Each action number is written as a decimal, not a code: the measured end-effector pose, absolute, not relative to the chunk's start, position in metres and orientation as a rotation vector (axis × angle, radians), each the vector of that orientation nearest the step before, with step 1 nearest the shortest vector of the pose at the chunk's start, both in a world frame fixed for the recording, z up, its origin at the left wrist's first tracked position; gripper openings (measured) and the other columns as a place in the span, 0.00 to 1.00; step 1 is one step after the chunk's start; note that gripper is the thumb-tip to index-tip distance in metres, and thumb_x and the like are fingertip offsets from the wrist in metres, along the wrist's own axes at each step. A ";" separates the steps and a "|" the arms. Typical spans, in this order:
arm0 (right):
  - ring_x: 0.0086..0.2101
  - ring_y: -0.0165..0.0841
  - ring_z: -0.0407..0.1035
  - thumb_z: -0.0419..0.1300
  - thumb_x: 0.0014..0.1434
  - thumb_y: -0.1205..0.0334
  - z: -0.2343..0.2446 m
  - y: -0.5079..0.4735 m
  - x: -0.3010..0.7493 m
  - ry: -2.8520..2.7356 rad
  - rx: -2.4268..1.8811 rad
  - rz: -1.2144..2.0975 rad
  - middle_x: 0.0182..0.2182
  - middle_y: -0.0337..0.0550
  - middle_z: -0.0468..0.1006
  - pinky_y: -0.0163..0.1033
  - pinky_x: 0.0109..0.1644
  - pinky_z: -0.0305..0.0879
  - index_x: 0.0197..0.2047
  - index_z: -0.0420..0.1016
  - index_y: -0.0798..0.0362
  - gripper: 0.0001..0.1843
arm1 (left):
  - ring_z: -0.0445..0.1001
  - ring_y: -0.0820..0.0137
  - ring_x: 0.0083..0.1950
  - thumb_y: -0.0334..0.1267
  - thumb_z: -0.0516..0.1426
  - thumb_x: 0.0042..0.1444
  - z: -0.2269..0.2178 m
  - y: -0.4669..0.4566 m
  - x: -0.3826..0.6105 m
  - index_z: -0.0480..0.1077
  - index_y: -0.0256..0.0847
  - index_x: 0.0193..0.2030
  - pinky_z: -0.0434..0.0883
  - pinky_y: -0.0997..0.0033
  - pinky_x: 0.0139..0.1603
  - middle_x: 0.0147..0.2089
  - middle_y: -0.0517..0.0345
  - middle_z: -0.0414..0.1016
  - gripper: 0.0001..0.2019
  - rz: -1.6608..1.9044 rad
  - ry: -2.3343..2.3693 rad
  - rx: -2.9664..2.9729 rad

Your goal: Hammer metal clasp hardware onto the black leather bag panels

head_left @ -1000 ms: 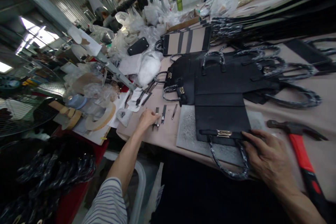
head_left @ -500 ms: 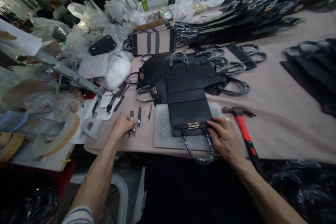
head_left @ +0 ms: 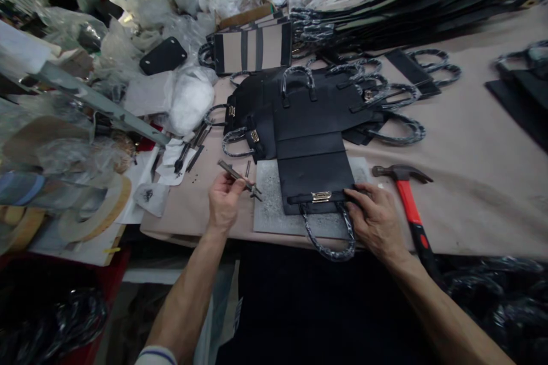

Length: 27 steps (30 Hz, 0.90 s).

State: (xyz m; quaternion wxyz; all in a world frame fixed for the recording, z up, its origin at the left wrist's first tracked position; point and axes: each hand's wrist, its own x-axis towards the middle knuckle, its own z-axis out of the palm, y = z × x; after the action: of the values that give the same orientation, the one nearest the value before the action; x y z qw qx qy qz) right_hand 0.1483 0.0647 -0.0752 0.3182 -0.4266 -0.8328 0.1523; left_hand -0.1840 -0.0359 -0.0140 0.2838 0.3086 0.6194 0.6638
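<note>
My left hand [head_left: 223, 201] pinches a slim metal tool with two short prongs [head_left: 240, 175], raised beside the left edge of a grey slab [head_left: 268, 211]. A black bag panel [head_left: 317, 165] lies over the slab, with a gold clasp [head_left: 321, 197] on its strap and a plastic-wrapped handle [head_left: 331, 254] hanging toward me. At the strap's right end, my right hand [head_left: 377, 217] holds the panel's edge between fingers and thumb. A thin metal rod [head_left: 248, 168] lies just past the left hand, partly hidden by it.
A hammer with a red and black handle [head_left: 409, 202] lies right of the slab. More black bag pieces [head_left: 252, 102] overlap behind it. Tape rolls [head_left: 115, 211] and plastic bags [head_left: 192, 97] crowd the left. A tall pile of black pieces [head_left: 385, 23] stands at the back.
My left hand has lifted the pronged metal tool off the table and brought it right, toward the slab, tilting it. The right hand stays at the strap's end. The view has tipped down slightly.
</note>
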 end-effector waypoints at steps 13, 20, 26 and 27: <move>0.53 0.49 0.67 0.57 0.66 0.59 -0.074 0.064 0.149 -2.190 -1.156 0.402 0.55 0.53 0.73 0.58 0.58 0.68 0.54 0.79 0.49 0.16 | 0.81 0.63 0.50 0.39 0.65 0.59 -0.053 -0.049 -0.149 0.76 0.40 0.48 0.78 0.62 0.57 0.46 0.50 0.81 0.11 1.520 1.822 1.317; 0.54 0.49 0.67 0.57 0.66 0.60 -0.072 0.063 0.148 -2.190 -1.178 0.416 0.54 0.52 0.73 0.60 0.58 0.68 0.54 0.79 0.48 0.16 | 0.81 0.59 0.53 0.39 0.66 0.58 -0.048 -0.051 -0.150 0.78 0.39 0.42 0.77 0.56 0.59 0.48 0.48 0.83 0.08 1.599 1.761 1.286; 0.55 0.49 0.67 0.57 0.65 0.61 -0.069 0.062 0.147 -2.188 -1.193 0.447 0.55 0.53 0.73 0.60 0.60 0.68 0.54 0.79 0.48 0.16 | 0.81 0.63 0.52 0.34 0.66 0.59 -0.042 -0.043 -0.133 0.77 0.41 0.44 0.76 0.55 0.61 0.49 0.51 0.83 0.07 1.697 1.617 1.356; 0.55 0.49 0.67 0.57 0.65 0.61 -0.069 0.062 0.147 -2.187 -1.196 0.450 0.55 0.53 0.73 0.60 0.60 0.68 0.54 0.79 0.48 0.16 | 0.81 0.63 0.52 0.34 0.66 0.60 -0.042 -0.040 -0.130 0.77 0.40 0.44 0.76 0.55 0.61 0.48 0.50 0.83 0.06 1.684 1.595 1.374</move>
State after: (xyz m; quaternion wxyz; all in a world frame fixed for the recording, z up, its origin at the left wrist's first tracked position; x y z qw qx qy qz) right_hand 0.1466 0.0624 -0.0687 0.2998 -0.4503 -0.8238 0.1695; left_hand -0.1299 -0.0401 -0.0422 0.2210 0.4971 0.5771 0.6091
